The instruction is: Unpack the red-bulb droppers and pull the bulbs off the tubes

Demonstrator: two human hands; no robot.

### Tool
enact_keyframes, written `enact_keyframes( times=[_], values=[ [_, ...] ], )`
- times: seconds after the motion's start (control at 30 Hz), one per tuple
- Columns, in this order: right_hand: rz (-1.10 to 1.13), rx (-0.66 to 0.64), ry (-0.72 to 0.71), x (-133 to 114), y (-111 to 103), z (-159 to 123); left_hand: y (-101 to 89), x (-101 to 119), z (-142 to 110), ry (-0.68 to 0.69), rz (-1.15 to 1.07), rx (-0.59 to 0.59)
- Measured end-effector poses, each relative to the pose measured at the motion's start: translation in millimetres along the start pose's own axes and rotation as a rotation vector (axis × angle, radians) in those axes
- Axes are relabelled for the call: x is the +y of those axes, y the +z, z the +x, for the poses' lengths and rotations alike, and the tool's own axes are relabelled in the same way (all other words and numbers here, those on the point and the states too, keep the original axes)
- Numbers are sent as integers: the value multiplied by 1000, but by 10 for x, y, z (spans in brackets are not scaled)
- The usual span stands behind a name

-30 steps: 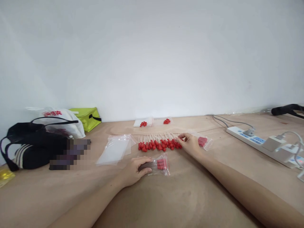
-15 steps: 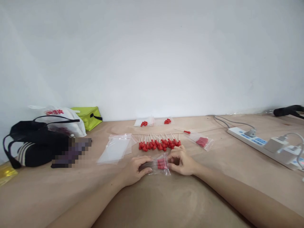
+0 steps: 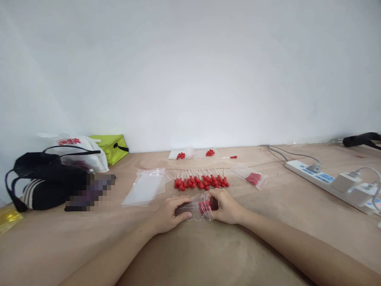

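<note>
My left hand (image 3: 170, 214) is closed round the left part of a clear zip bag (image 3: 195, 210), thumb in front and fingers behind. Inside that bag lie several droppers with red bulbs (image 3: 204, 206), their thin stems pointing left. My right hand (image 3: 224, 205) grips the bag's right end, close to the bulbs. Just beyond both hands is a row of loose droppers (image 3: 202, 182), red bulbs towards me and pale stems away. To its right rests another filled zip bag (image 3: 253, 178). A stack of flat zip bags (image 3: 143, 188) lies on the left.
Towards the wall are two small bags of red-bulbed droppers (image 3: 181, 155) and a single dropper (image 3: 233, 157). A white power strip (image 3: 324, 178) with plugs stands right. At left are a black bag (image 3: 53, 178), a white plastic bag (image 3: 98, 153) and a green bag (image 3: 111, 147).
The single dropper at the back has shifted nearer the wall. My right hand has moved slightly left and closer round the bag's end; my left hand keeps its place.
</note>
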State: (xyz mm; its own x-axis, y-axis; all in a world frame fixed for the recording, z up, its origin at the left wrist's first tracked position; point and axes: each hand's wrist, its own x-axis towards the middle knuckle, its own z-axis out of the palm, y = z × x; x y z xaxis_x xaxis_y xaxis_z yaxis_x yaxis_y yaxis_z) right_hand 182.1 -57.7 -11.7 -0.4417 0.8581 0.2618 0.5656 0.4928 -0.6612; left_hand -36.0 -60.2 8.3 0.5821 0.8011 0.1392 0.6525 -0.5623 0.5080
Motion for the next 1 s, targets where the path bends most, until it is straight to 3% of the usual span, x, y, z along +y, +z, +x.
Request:
enact_keyframes(
  times=[0.2,0.4,0.57,0.67,0.8,0.9,1.0],
  values=[
    [237,-58,-75,23,-22,-9,26,-50,4,10,-17,-1],
    [555,-84,74,152,-84,84,-26,-31,-10,-32,0,-56],
    [584,-64,136,286,-434,166,-81,-18,-39,0,33,-96],
    [537,73,160,429,-791,180,-87,-29,-44,6,48,-114],
    [411,485,147,634,-1151,160,-79,-33,-32,27,23,-103],
    [149,606,130,755,-1192,155,-82,-15,-25,31,19,-104],
    [-127,586,35,839,-1088,162,-88,0,-28,21,24,-116]
  ],
)
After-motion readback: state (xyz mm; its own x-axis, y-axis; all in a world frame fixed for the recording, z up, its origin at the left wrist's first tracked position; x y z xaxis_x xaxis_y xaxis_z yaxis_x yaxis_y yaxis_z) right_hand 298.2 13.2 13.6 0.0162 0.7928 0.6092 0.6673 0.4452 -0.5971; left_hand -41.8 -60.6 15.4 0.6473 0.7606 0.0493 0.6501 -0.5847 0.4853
